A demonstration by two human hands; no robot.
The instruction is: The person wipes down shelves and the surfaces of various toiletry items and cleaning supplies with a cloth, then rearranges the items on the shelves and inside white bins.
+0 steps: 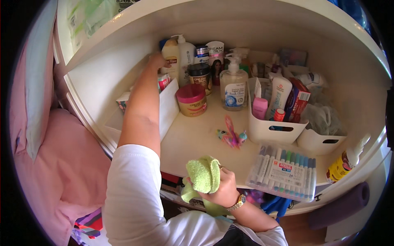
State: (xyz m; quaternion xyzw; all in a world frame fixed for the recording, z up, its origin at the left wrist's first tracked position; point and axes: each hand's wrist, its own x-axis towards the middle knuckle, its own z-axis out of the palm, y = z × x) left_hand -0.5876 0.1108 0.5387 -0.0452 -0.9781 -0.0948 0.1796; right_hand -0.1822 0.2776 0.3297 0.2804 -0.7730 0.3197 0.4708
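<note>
My left hand [157, 61] reaches to the back left of the cupboard shelf. It grips a cream-coloured bottle [171, 57] by its left side, one digit across the front; its other fingers are partly hidden. Right beside that bottle stands a white pump bottle [186, 61]. Close to my body, my right hand [221, 186], with a watch at the wrist, is closed around a bunched light-green towel [202, 174]. Between my arms on the shelf are a tub with a magenta lid [191, 100] and a dark-lidded jar [200, 77].
A clear pump bottle [234, 88] stands mid-shelf, near small winged toys [232, 135]. White bins [273, 130] of toiletries fill the right. A marker case [283, 172] lies by the front edge, a yellow bottle [344, 164] to its right. Another white bin [167, 110] sits beneath my left forearm.
</note>
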